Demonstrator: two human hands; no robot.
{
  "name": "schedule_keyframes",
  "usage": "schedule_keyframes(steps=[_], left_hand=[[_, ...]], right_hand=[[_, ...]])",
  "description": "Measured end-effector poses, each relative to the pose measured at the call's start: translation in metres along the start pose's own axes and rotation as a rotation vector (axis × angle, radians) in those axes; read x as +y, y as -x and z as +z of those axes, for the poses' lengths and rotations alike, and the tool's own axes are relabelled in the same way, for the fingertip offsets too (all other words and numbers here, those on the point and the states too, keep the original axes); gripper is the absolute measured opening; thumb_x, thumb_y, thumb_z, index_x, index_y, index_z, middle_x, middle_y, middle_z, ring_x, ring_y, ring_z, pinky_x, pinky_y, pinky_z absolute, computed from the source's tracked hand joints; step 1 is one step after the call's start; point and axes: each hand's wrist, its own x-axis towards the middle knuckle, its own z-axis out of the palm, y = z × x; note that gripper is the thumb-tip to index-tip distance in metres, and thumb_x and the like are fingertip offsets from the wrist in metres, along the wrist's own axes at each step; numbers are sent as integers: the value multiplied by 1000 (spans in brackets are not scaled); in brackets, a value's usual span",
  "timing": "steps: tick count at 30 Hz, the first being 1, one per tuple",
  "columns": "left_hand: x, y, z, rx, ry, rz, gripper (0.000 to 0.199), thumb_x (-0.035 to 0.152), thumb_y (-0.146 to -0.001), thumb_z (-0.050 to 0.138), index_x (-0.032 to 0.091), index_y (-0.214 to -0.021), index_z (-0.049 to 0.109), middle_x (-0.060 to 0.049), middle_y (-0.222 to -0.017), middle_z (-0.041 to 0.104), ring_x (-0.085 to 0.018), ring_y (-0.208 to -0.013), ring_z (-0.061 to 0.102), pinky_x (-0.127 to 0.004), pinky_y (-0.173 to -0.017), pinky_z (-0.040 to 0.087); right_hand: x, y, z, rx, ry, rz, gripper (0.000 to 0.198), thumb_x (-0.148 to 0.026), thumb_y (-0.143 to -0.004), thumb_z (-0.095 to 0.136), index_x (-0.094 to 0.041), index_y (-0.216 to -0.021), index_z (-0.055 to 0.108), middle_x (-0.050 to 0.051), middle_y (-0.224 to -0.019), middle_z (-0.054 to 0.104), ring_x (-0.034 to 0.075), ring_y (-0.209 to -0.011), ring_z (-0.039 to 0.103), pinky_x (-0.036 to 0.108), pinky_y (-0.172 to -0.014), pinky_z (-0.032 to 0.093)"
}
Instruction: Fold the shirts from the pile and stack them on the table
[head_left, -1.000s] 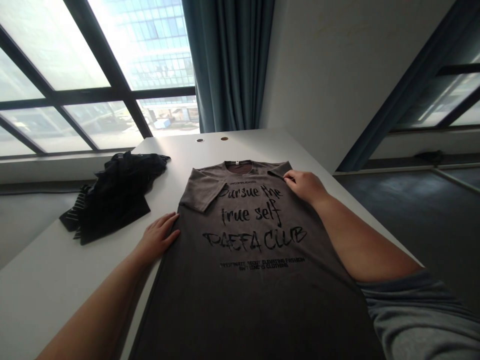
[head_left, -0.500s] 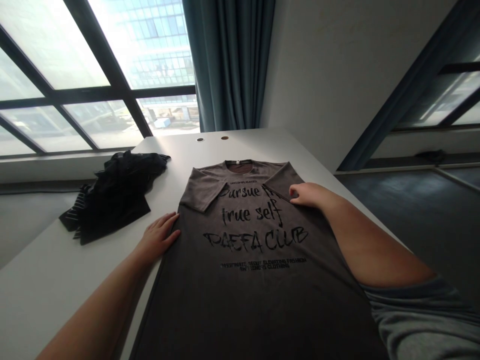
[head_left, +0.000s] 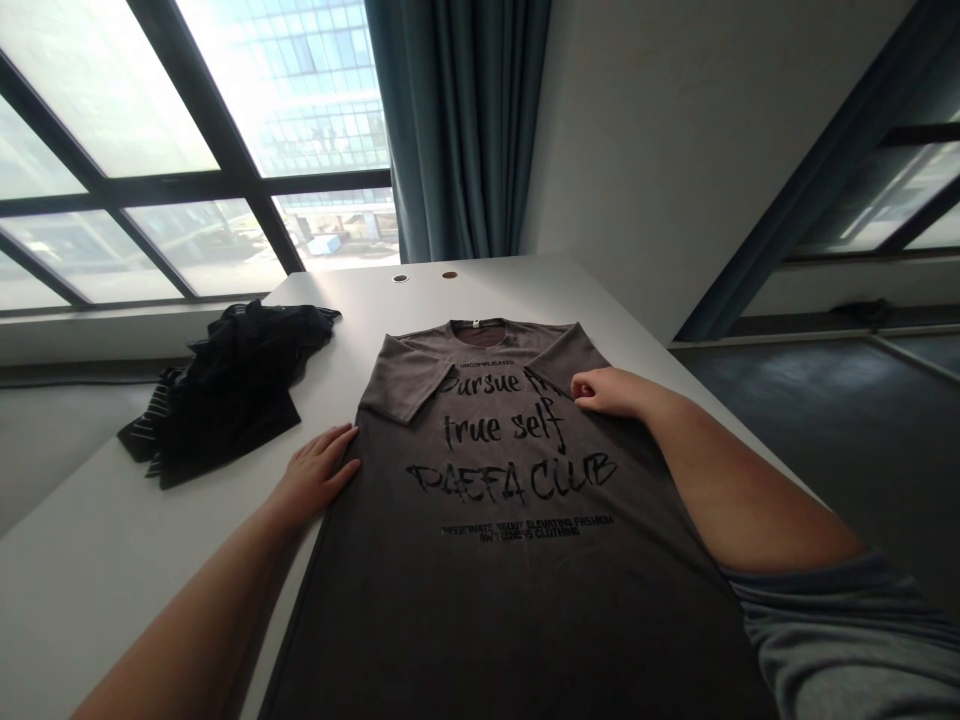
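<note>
A dark grey-brown T-shirt [head_left: 510,590] with black lettering lies front up on the table, its collar toward the far end. Both short sleeves are turned inward over the chest. Fingers extended, my left hand [head_left: 319,468] rests flat on the table, its fingertips at the shirt's left edge below the sleeve. On the other side, my right hand [head_left: 611,391] pinches the edge of the right sleeve [head_left: 564,357] where it lies over the lettering.
A heap of black clothes [head_left: 232,390] lies on the white table [head_left: 150,570], left of the shirt. Two round holes sit near the table's far edge. Beyond are a window [head_left: 195,240], a blue curtain [head_left: 465,130] and a wall [head_left: 637,150].
My right hand has shifted very slightly left, its fingers closing more on the sleeve edge. My left hand and the shirt look the same.
</note>
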Motion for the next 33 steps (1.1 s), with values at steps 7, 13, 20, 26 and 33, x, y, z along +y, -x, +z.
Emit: schedule_keyframes(steps=[7, 13, 20, 26, 33], left_hand=[[-3, 1, 4, 34, -11, 9, 65, 57, -102, 42, 24, -158, 48, -9, -161, 51, -31, -148, 48, -51, -123, 38], [-2, 1, 4, 20, -13, -3, 65, 57, -102, 41, 24, -158, 46, -9, -162, 50, -31, -149, 46, -51, -123, 37], [4, 1, 2, 9, -3, -12, 64, 53, -103, 41, 22, -158, 46, -11, -163, 49, -31, -150, 44, -51, -125, 34], [30, 24, -1, -7, 22, -32, 69, 53, -101, 46, 17, -160, 43, -16, -163, 47, -35, -151, 43, -55, -127, 33], [57, 77, -23, -3, 69, -43, 65, 44, -96, 53, 21, -156, 48, -14, -159, 51, -34, -140, 55, -50, -118, 45]], right_hand=[[7, -8, 17, 240, -5, -206, 43, -44, -99, 52, -20, -128, 72, 16, -138, 66, 31, -127, 62, 45, -112, 46], [17, -19, 48, 135, -25, -197, 70, -60, -102, 40, -26, -163, 41, 10, -172, 34, 32, -159, 31, 52, -129, 26], [17, -21, 55, 135, 6, -165, 71, -60, -104, 37, -29, -167, 32, 9, -175, 25, 31, -162, 22, 55, -130, 20], [12, -18, 55, 182, 24, -164, 68, -58, -105, 40, -28, -165, 37, 10, -173, 29, 30, -161, 25, 52, -130, 22], [9, -16, 55, 210, 53, -163, 65, -53, -104, 43, -25, -163, 42, 13, -171, 35, 29, -158, 32, 50, -128, 27]])
